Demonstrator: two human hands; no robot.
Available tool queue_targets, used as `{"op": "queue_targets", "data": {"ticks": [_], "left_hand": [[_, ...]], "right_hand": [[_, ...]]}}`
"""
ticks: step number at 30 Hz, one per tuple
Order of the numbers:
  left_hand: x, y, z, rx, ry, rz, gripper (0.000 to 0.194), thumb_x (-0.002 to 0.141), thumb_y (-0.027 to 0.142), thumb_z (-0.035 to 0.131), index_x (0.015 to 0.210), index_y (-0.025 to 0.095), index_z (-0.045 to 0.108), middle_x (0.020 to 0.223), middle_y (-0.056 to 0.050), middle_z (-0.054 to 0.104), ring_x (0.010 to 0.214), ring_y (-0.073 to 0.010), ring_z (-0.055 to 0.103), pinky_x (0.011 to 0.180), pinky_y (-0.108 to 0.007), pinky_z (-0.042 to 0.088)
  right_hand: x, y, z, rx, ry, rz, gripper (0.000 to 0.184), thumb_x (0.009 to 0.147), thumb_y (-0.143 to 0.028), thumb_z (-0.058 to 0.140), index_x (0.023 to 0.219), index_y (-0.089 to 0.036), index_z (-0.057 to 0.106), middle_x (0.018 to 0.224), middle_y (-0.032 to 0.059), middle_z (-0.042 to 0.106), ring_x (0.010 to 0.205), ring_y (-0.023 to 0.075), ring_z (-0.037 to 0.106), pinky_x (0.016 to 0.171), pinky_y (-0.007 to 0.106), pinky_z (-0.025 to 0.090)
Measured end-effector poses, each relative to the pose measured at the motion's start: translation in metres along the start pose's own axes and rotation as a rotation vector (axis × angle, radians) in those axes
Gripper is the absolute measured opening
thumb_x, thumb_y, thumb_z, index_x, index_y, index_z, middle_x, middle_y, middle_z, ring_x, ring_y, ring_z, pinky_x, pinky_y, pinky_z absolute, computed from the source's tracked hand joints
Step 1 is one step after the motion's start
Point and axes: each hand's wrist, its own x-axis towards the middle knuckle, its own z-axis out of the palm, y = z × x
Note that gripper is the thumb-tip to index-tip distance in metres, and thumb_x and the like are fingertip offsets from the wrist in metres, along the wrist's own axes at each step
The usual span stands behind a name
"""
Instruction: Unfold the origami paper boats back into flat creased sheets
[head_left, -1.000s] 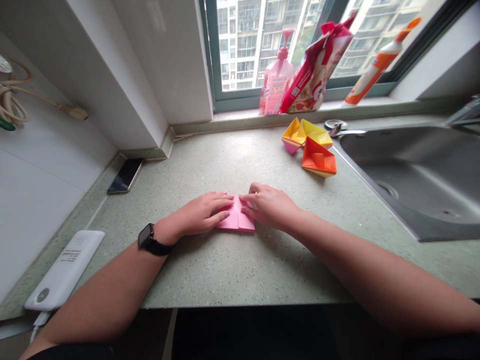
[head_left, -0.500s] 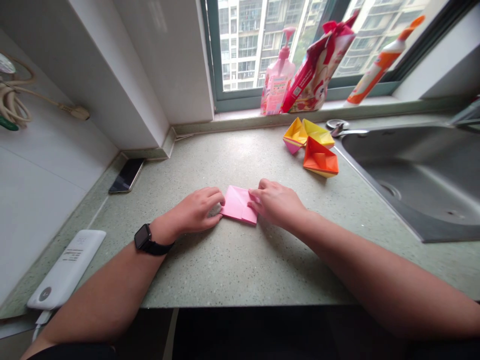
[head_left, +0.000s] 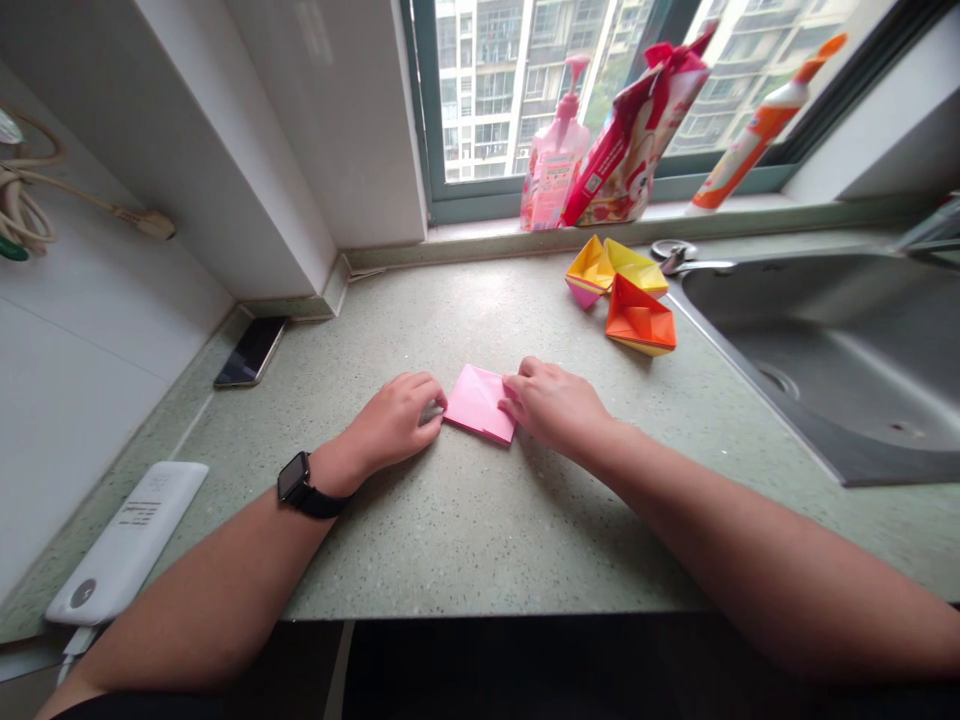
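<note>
A pink folded paper (head_left: 478, 402) lies on the speckled pale green counter (head_left: 450, 540), its creased layers forming a roughly square shape. Curled fingers of my left hand (head_left: 401, 420) close at its left corner, the thumb below the index finger. On the opposite side, my right hand (head_left: 559, 405) grips the right edge, its fingertips covering part of the upper right corner. Farther back and to the right stand folded paper pieces: an orange-red one (head_left: 641, 318), a yellow-orange one with a pink underside (head_left: 589, 268) and a yellow one (head_left: 637, 265).
A steel sink (head_left: 840, 340) is set in at the right. On the left lie a phone (head_left: 251, 352) and a white power bank (head_left: 127, 545) with a cable. The windowsill holds a pink pump bottle (head_left: 555, 165), a red bag (head_left: 637, 140) and an orange-white bottle (head_left: 757, 130).
The pink paper has turned slightly and its near flap lies flatter against the rest. My left hand's fingers have drawn closer together at the corner; my right hand has hardly moved.
</note>
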Motion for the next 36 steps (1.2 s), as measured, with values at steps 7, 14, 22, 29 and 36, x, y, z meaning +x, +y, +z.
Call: {"op": "queue_targets", "data": {"ticks": [7, 14, 22, 29, 36], "left_hand": [[-0.001, -0.008, -0.008, 0.074, -0.047, 0.176, 0.018, 0.1, 0.016, 0.061, 0.098, 0.022, 0.078, 0.127, -0.007, 0.079, 0.11, -0.026, 0.071, 0.099, -0.045, 0.056], [0.0, -0.011, -0.021, -0.007, -0.125, 0.265, 0.023, 0.103, 0.021, 0.06, 0.106, 0.026, 0.083, 0.123, -0.006, 0.082, 0.112, -0.0248, 0.075, 0.104, -0.045, 0.057], [0.0, -0.024, -0.009, -0.004, 0.01, 0.197, 0.058, 0.094, -0.002, 0.049, 0.143, 0.024, 0.068, 0.15, -0.008, 0.069, 0.142, -0.0242, 0.063, 0.122, -0.052, 0.051], [0.002, -0.02, -0.002, -0.07, -0.062, 0.24, 0.045, 0.107, 0.009, 0.047, 0.143, 0.022, 0.069, 0.154, -0.01, 0.067, 0.148, -0.0245, 0.059, 0.124, -0.052, 0.05], [0.004, -0.019, -0.003, -0.091, -0.13, 0.224, 0.035, 0.108, 0.014, 0.052, 0.133, 0.024, 0.075, 0.144, -0.008, 0.074, 0.137, -0.0231, 0.067, 0.128, -0.052, 0.043]], "right_hand": [[0.0, 0.002, 0.003, -0.01, 0.021, -0.009, 0.03, 0.107, -0.038, 0.056, 0.104, -0.02, 0.079, 0.115, 0.0172, 0.071, 0.087, 0.0255, 0.066, 0.063, 0.036, 0.043], [0.0, 0.001, 0.004, 0.006, 0.036, 0.003, 0.026, 0.106, -0.037, 0.059, 0.102, -0.021, 0.079, 0.115, 0.0173, 0.071, 0.086, 0.026, 0.066, 0.063, 0.036, 0.045], [0.002, 0.0, 0.007, -0.021, 0.063, -0.069, 0.03, 0.104, -0.044, 0.064, 0.114, -0.019, 0.076, 0.119, 0.0178, 0.07, 0.099, 0.0302, 0.066, 0.079, 0.04, 0.051], [0.008, 0.006, 0.01, -0.013, 0.065, -0.164, 0.026, 0.106, -0.037, 0.061, 0.12, -0.019, 0.074, 0.126, 0.0179, 0.068, 0.108, 0.0324, 0.061, 0.089, 0.041, 0.047], [0.013, 0.011, 0.01, 0.076, 0.084, -0.174, 0.036, 0.113, -0.039, 0.046, 0.122, -0.024, 0.078, 0.123, 0.0147, 0.069, 0.11, 0.0298, 0.061, 0.096, 0.041, 0.044]]}}
